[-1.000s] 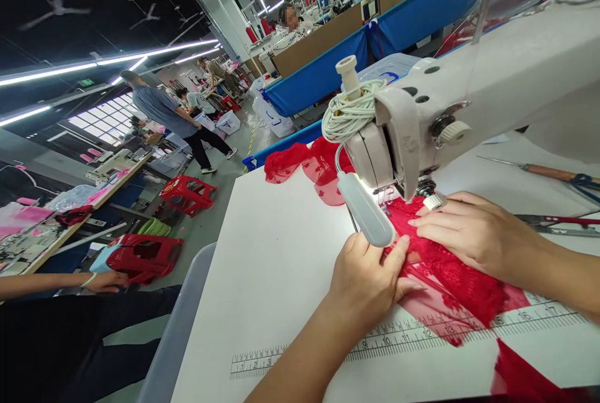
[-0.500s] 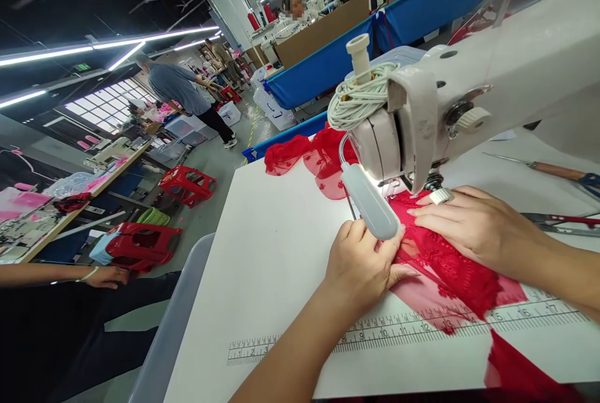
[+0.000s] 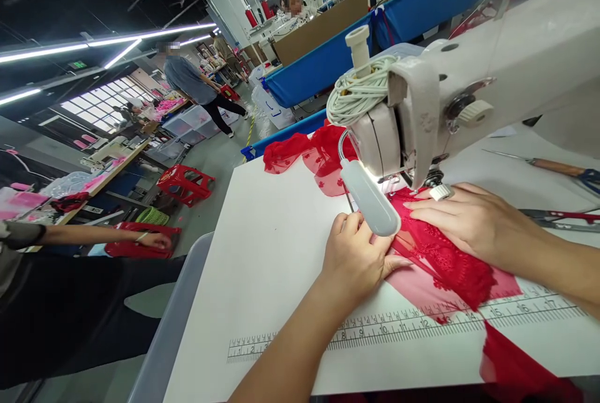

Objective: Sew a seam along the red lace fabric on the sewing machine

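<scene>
Red lace fabric (image 3: 462,268) with a sheer layer runs under the needle area of a white sewing machine (image 3: 506,72). At its left edge, my left hand (image 3: 356,256) is closed with curled fingers, pinching the fabric. A grey lamp head (image 3: 372,203) hides some of those fingertips. My right hand (image 3: 478,222) lies flat on the lace, fingers stretched toward the needle, just below the machine's tension knob. More red sheer fabric (image 3: 285,153) lies behind the needle, and another piece hangs over the table's front edge.
A printed ruler (image 3: 403,330) crosses the white table (image 3: 262,253). Scissors (image 3: 562,220) and a wooden-handled awl (image 3: 557,167) lie at right. Red stools (image 3: 185,184) stand on the floor. At left a person's arm (image 3: 103,235) reaches out; another person (image 3: 192,81) walks beyond.
The red fabric has shifted slightly forward under the machine, both my hands moving a little with it. The person at left has come further into view; the distant walker has stepped right.
</scene>
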`<state>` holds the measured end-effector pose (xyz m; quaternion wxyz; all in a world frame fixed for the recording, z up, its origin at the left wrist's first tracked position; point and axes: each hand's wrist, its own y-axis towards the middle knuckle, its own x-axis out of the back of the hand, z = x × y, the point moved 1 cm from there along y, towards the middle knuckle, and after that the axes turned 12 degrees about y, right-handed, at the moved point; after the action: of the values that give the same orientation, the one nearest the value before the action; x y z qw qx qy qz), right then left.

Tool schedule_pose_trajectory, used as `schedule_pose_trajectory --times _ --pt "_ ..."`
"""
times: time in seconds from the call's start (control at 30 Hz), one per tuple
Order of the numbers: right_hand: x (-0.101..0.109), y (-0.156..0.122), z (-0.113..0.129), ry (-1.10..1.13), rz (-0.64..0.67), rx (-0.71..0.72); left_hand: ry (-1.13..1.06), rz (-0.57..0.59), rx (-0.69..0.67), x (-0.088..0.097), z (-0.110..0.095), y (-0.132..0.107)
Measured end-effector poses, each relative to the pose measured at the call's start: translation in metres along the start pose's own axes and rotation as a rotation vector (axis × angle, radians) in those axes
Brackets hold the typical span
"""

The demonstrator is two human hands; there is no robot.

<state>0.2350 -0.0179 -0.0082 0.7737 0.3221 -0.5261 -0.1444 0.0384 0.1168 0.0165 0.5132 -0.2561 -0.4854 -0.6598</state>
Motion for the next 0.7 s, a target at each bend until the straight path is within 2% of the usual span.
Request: schedule_pose_trajectory --times 0.13,0.53,0.63,0.7 --pt "0.002 0.002 0.000 -0.015 0.011 0.006 -0.015 -0.016 0.019 0.000 0.000 -0.001" --pt "-0.001 0.003 -0.003 0.030 0.015 -0.052 -0.030 0.099 0.039 -0.003 -0.002 -0.003" --pt "-0.002 0.001 -0.007 0.059 0.036 -0.061 -0.103 0.143 0.084 0.002 0.000 0.000" --pt "-0.004 -0.002 -0.009 0.058 0.061 -0.036 -0.253 0.225 0.111 0.007 0.008 0.006"
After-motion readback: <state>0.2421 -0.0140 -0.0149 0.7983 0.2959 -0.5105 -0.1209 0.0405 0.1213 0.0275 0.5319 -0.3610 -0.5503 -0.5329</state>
